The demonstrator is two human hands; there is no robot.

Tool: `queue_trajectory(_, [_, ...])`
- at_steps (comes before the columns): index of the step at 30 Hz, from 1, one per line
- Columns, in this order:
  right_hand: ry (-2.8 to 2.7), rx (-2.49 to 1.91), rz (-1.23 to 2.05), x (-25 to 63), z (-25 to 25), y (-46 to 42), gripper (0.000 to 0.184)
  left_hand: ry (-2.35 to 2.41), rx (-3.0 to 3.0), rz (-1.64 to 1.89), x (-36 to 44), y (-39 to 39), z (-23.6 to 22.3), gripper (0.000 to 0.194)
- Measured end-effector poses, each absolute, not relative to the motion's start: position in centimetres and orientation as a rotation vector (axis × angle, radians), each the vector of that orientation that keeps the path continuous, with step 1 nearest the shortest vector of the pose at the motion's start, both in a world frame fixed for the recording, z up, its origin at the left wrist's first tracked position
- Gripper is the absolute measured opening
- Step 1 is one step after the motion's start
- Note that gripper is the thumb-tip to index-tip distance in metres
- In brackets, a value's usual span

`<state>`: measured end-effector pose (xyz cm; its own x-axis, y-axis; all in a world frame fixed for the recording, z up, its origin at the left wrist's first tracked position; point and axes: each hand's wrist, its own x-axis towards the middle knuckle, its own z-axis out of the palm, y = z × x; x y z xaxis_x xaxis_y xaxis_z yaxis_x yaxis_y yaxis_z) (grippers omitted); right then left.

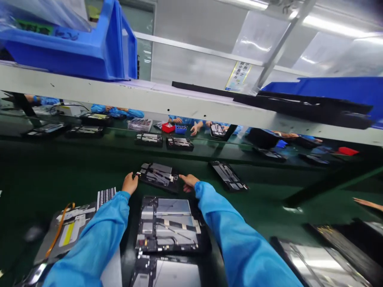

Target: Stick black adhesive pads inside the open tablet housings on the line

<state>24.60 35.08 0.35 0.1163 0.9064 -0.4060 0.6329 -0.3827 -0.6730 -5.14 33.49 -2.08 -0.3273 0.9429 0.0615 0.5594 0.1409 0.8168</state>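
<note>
An opened tablet (160, 173) with its grey battery and dark cables showing lies in a black tray on the far part of the green bench. My left hand (130, 183) grips its left end, fingers closed at the edge. At the opposite end, my right hand (189, 181) has its thumb on the edge and its fingers curled beneath. Nearer to me, between my blue sleeves, sits a second opened tablet (172, 223) in its black tray. A third one (176, 274) is cut off by the bottom of the view.
A tilted tablet (229, 175) lies to the right. On the left are a part with an orange cable (61, 229) and a label sheet (105, 197). A white shelf (143, 95) with blue bins (119, 44) crosses above. Co-workers' hands (196, 128) show beyond; another hand is at right.
</note>
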Motion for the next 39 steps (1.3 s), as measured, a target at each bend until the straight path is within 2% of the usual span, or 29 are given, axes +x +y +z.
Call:
queue_trajectory(7, [-1.381,-2.012,1.284,22.9,-2.9,37.4,0.032,1.887,1.441,1.076,-3.7,37.0,-3.4,0.040])
queue_trajectory(13, [-1.342,-1.886,1.167,25.0,2.2,33.8,0.027,1.863,1.462,1.152,-2.4,33.3,2.3,0.038])
queue_trajectory(16, [-1.351,-1.757,0.998,26.8,5.9,29.2,0.031,1.817,1.528,1.247,-2.0,28.3,6.7,0.049])
queue_trajectory(19, [-1.396,-1.518,0.776,28.4,9.1,21.6,0.040,1.695,1.674,1.425,-1.5,20.6,11.1,0.050])
queue_trajectory(23, [-1.429,-1.452,0.628,29.3,9.6,7.8,0.046,1.691,1.762,1.367,-1.2,7.8,13.5,0.052])
queue_trajectory(26, [-1.358,-1.623,0.687,29.7,5.5,-1.8,0.054,1.749,1.786,1.234,-1.7,-1.0,10.3,0.055])
queue_trajectory(28, [-1.311,-1.717,0.760,29.9,1.3,-6.1,0.060,1.781,1.710,1.157,-2.0,-5.5,6.3,0.054])
queue_trajectory(31, [-1.303,-1.759,0.836,30.1,-4.5,-8.9,0.059,1.775,1.578,1.077,-2.4,-9.2,-0.3,0.052])
queue_trajectory(35, [-1.428,-1.715,0.758,30.2,-7.3,-7.8,0.051,1.785,1.508,0.999,-3.4,-9.2,-4.8,0.057])
queue_trajectory(39, [-1.599,-1.720,0.664,30.8,-5.3,-3.5,0.045,1.696,1.649,0.950,-5.1,-3.8,-3.7,0.051])
